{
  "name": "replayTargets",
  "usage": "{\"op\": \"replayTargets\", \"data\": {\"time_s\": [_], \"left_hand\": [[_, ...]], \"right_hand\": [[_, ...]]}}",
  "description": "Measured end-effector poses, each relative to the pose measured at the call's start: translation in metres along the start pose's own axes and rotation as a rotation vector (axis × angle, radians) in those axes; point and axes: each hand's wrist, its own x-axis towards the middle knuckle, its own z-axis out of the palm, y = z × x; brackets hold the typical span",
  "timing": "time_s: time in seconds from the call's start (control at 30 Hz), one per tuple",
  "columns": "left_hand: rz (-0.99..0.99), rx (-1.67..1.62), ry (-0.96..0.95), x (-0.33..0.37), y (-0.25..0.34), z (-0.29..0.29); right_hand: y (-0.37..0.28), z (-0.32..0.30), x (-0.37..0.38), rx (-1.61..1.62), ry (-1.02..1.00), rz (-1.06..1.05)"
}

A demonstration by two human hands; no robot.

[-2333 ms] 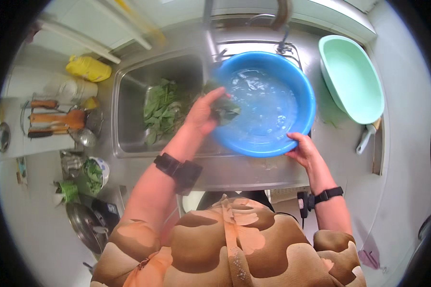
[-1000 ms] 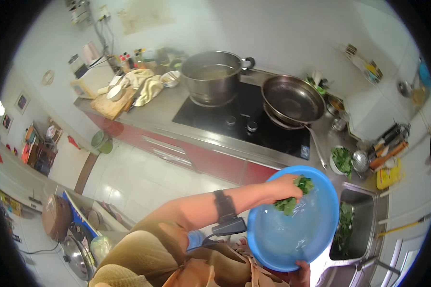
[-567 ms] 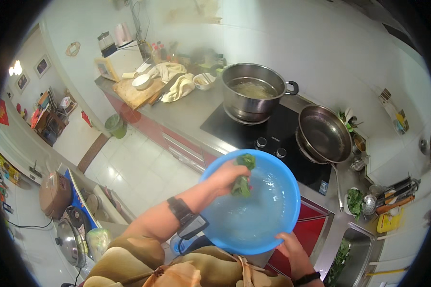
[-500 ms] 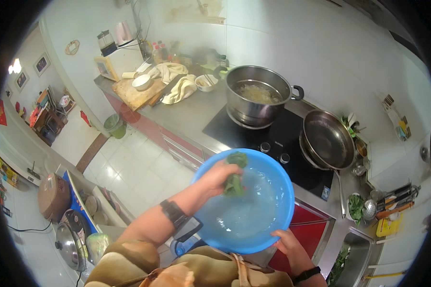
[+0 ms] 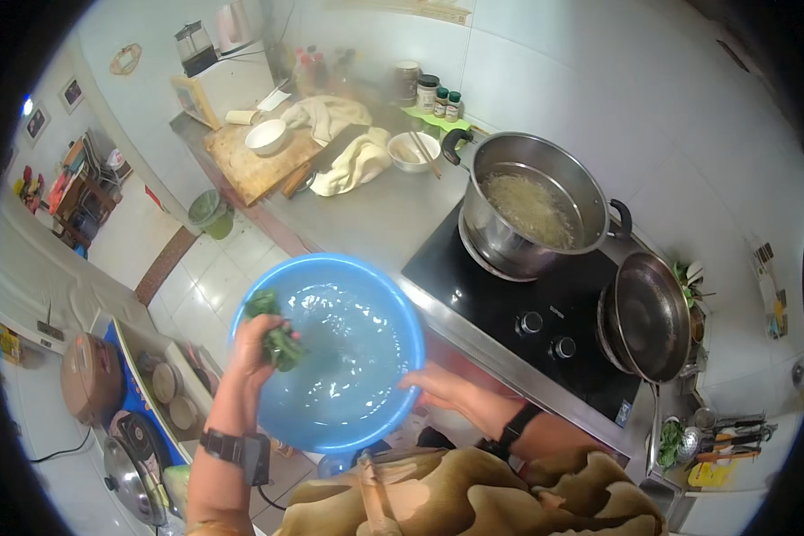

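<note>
Meanwhile the left hand (image 5: 257,350) is clenched around a clump of wet greens (image 5: 277,335) inside the blue basin (image 5: 330,353), which the right hand (image 5: 438,386) grips by its rim, water not yet poured out.

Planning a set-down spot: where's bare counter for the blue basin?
Bare steel counter between the cutting board and the black cooktop. Crowded: the back by the cloths and jars; pot and pan fill the cooktop.
</note>
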Motion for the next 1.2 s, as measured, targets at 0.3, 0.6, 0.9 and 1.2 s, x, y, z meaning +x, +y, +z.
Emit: {"op": "replayTargets", "data": {"time_s": [0.3, 0.6, 0.9, 1.2], "left_hand": [[0.094, -0.213, 0.257, 0.033, 0.064, -0.104], [0.200, -0.546, 0.204, 0.107, 0.171, -0.266], [0.327, -0.677, 0.337, 0.223, 0.299, -0.401], [0.369, 0.021, 0.797, 0.319, 0.456, -0.566]], "right_hand": [[-0.053, 0.060, 0.151, 0.039, -0.290, 0.194], [-0.101, 0.171, 0.324, -0.121, -0.134, 0.314], [-0.190, 0.313, 0.545, -0.285, -0.203, 0.306], [-0.252, 0.491, 0.767, -0.396, -0.373, 0.356]]}}
